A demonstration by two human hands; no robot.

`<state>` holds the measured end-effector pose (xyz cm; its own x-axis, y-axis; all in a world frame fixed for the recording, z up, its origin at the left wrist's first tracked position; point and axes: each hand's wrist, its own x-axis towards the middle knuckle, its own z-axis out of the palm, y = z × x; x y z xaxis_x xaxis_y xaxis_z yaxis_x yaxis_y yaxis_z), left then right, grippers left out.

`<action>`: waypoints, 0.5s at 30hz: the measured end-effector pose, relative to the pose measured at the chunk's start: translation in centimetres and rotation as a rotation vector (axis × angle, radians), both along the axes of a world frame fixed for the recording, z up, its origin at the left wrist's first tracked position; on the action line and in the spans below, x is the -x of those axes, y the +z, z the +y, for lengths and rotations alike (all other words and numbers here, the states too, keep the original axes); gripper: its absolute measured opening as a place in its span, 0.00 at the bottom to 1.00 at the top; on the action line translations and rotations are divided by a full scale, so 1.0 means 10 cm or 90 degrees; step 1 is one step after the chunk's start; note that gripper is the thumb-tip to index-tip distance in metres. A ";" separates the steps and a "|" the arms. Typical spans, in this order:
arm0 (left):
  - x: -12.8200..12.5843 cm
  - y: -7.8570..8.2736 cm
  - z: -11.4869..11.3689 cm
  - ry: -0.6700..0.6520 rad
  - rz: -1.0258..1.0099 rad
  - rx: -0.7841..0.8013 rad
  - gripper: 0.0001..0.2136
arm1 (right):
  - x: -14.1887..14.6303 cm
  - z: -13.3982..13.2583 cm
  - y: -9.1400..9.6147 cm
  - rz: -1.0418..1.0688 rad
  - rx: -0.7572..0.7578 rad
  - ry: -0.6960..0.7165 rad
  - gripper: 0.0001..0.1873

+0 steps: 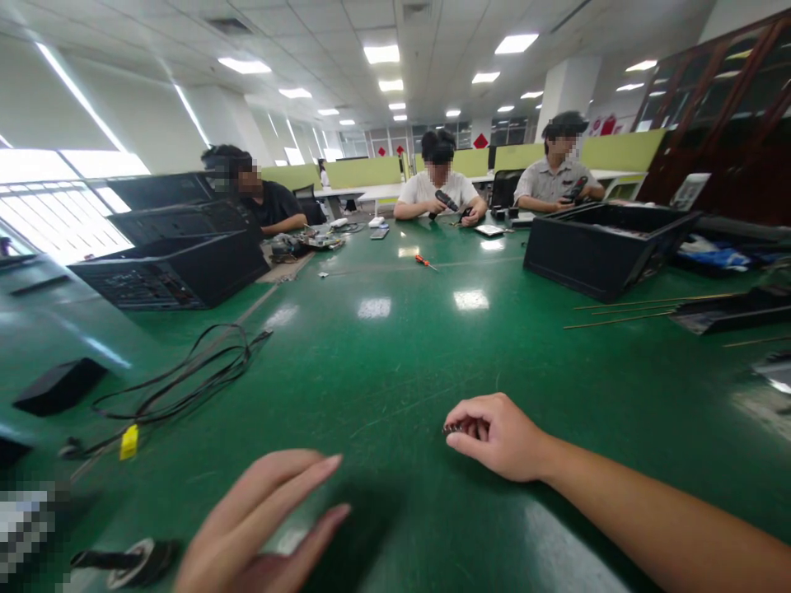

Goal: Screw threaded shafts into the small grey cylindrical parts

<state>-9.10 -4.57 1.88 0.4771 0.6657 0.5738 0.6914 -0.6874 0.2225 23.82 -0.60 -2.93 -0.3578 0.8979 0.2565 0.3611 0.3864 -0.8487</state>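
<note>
My right hand [494,436] rests on the green table [395,362] with its fingers curled round a small dark metal part [451,428] at the fingertips. I cannot make out what the part is. My left hand [259,527] hovers low over the near table edge, fingers stretched out and together, holding nothing. A dark round object [139,562] lies just left of it.
A coiled black cable [185,375] with a yellow tag [129,441] and a black adapter [58,385] lie left. Black computer cases stand at left [179,268] and right [602,243]. A red screwdriver [423,262] lies far off. Three people sit working at the far side.
</note>
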 end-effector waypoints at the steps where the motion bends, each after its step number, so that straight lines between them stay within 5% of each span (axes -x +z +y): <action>1: -0.21 0.00 0.10 -0.073 0.038 0.054 0.24 | -0.01 0.00 0.00 0.017 0.018 0.035 0.09; 4: -0.81 -0.04 0.37 -0.237 0.070 0.182 0.27 | -0.06 0.02 0.01 0.058 0.071 0.146 0.12; 8: -1.27 -0.14 0.53 -0.330 -0.117 0.267 0.12 | -0.12 0.06 0.04 0.130 0.134 0.237 0.13; 12: -1.30 -0.15 0.49 -0.326 -0.198 0.305 0.08 | -0.13 0.08 0.03 0.164 0.202 0.282 0.13; 15: -1.06 0.00 0.43 -0.305 -0.237 0.315 0.07 | -0.13 0.08 -0.03 0.198 0.276 0.275 0.21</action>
<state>1.54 -0.30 1.84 0.6111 0.6564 0.4424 0.1648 -0.6522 0.7399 25.09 0.22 -3.25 -0.6754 0.7354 0.0542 -0.0338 0.0426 -0.9985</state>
